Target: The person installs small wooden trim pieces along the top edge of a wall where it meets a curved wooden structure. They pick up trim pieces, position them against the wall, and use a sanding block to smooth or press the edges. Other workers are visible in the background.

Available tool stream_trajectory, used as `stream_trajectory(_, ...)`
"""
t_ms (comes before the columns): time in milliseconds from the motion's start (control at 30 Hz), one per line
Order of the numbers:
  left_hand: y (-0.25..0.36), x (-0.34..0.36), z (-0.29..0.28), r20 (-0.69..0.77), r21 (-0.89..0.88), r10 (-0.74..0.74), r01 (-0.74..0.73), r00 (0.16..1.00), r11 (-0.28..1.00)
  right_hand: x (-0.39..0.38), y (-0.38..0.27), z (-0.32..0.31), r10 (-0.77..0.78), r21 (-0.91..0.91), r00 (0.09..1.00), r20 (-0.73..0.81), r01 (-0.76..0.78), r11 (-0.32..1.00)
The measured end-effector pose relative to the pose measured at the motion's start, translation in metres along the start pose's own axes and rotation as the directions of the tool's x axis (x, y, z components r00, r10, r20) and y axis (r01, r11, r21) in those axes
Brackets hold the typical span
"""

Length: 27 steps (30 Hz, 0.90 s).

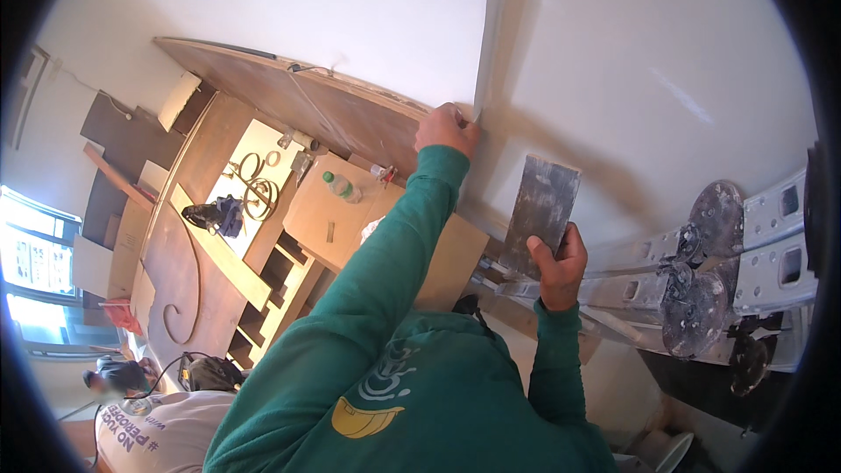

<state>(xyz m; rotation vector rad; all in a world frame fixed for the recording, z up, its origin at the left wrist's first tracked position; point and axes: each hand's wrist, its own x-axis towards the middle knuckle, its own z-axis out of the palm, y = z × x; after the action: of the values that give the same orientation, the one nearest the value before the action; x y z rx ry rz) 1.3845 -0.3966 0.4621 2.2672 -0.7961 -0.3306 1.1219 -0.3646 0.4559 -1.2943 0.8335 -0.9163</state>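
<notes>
My left hand (447, 131), at the end of a raised green sleeve, is closed at the white wall corner (482, 52), beside the upper edge of a brown wooden panel (350, 105). A small, thin piece shows at its fingertips, too small to name. Lower and to the right, my right hand (561, 270) grips a flat, dark grey rectangular plate (541, 201) with pale smears, thumb over its lower part. The plate is held in front of the smooth white wall (666, 52), apart from my left hand.
Metal stilts (701, 280) stand at right. Left are cardboard (324, 201), a green-capped bottle (346, 191), coiled hoses (258, 193), a dark bundle (228, 216) and wooden boards (149, 298). A co-worker in a pale shirt (166, 434) is at lower left, another person (123, 377) behind.
</notes>
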Motion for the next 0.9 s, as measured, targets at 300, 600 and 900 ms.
stream_trajectory(300, -0.012, -0.032, 0.000, -0.102, 0.105, 0.189, -0.179, 0.977, 0.978, -0.008, -0.001, -0.009, -0.056, -0.001, 0.998, -0.028, 0.056, 0.998)
stream_trajectory(600, -0.018, -0.021, 0.001, -0.058, 0.141, 0.184, -0.175, 0.981, 0.975, 0.006, 0.016, -0.011, -0.095, -0.086, 0.995, 0.032, 0.097, 0.992)
stream_trajectory(900, -0.026, 0.000, 0.028, -0.018, 0.107, 0.172, -0.169, 0.985, 0.980, 0.020, 0.036, -0.012, -0.039, 0.003, 0.994, 0.098, 0.039, 0.999)
